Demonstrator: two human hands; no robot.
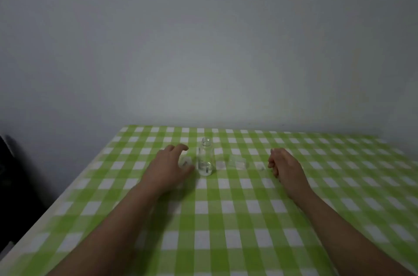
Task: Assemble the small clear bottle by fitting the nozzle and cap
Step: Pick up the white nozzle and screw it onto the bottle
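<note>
Bottle (205,158) of clear material is standing upright on the green-and-white checked tablecloth (226,219), toward the far middle of the table, its threaded neck open at the top with nothing fitted on it. Head view is showing both bare forearms reaching forward over the cloth, well apart from each other.

Left hand (169,167) is sitting just left of the bottle, fingers spread and curved, thumb toward the bottle's base; it is gripping nothing. Between its thumb and fingers a small clear piece (186,162) is lying on the cloth; blur is making it hard to tell whether the hand is touching it, or which part it is.

Right of the bottle, a clear cap-like piece (237,162) is resting on the cloth, near but apart from the bottle. Farther right, a smaller pale piece (260,166) is lying just beside the right hand (285,168). That hand is resting knuckles-up with fingers curled loosely inward toward the small piece; whether the fingertips are touching it I cannot tell, and nothing is showing inside the curl.

Grey wall (203,38) is filling the upper half of the view behind the table.
</note>
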